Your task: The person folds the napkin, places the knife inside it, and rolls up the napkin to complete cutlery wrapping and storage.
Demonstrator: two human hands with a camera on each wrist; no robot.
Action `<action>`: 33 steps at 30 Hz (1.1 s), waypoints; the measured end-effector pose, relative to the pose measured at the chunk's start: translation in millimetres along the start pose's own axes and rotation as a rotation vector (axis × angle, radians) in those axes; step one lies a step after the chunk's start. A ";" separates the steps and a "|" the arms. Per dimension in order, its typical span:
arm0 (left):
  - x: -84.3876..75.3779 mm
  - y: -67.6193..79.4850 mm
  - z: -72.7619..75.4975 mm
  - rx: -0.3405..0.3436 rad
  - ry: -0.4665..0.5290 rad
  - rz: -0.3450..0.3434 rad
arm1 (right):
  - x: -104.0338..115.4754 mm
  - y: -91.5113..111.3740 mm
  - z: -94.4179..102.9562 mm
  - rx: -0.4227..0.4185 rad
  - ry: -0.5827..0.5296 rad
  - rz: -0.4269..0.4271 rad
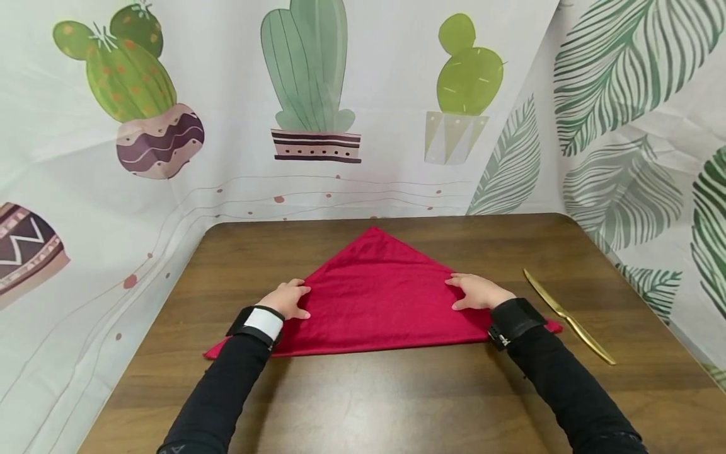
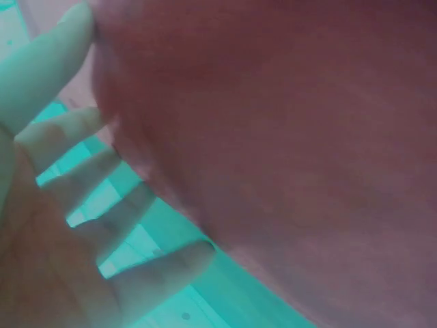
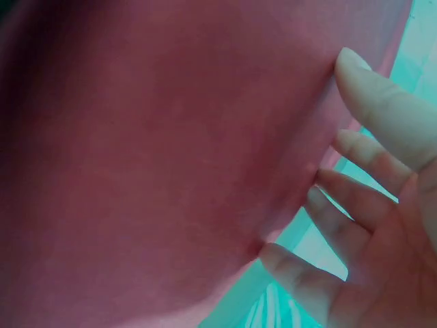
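Note:
A red cloth napkin [image 1: 374,296] lies on the wooden table as a triangle, its peak toward the back and its long folded edge toward the person. On its left sloping side rests the left hand [image 1: 286,299], fingers spread and fingertips touching the cloth. The right hand [image 1: 479,292] touches the opposite slope in the same manner. Both wrist views show the fingertips along the edge of the napkin [image 2: 273,150], with the thumb [image 3: 382,109] apart from the other fingers. Neither hand curls round the cloth. Sleeves and wrist bands cover parts of the lower corners.
To the right of the napkin lies a gold table knife [image 1: 561,311], slanting across the wooden table [image 1: 363,403]. Behind the table's far edge hangs a white backdrop [image 1: 227,145] printed with cacti; leaf-patterned fabric [image 1: 618,183] hangs at the right.

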State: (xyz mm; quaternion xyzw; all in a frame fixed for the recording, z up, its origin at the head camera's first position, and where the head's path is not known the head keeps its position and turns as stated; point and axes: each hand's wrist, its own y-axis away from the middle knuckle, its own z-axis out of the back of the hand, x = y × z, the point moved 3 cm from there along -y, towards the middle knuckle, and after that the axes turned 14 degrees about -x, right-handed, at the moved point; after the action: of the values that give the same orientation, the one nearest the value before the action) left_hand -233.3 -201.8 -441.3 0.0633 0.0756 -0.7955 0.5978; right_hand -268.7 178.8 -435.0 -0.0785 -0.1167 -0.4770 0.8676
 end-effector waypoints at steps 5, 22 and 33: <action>-20.3 -12.3 5.1 0.042 -0.050 0.041 | 15.3 -15.1 0.3 -0.066 -0.010 0.055; -101.8 -28.5 -18.5 0.088 -0.102 -0.091 | 112.6 -90.4 -44.2 0.101 0.077 0.003; -111.5 -24.1 -23.1 0.084 -0.099 -0.094 | 84.4 -151.0 -51.2 0.100 0.092 -0.063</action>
State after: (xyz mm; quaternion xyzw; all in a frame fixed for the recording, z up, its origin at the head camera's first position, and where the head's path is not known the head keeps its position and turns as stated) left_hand -225.3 -85.7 -441.6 0.0452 0.0154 -0.8273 0.5598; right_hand -346.2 17.3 -457.0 -0.0094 -0.1028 -0.5009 0.8593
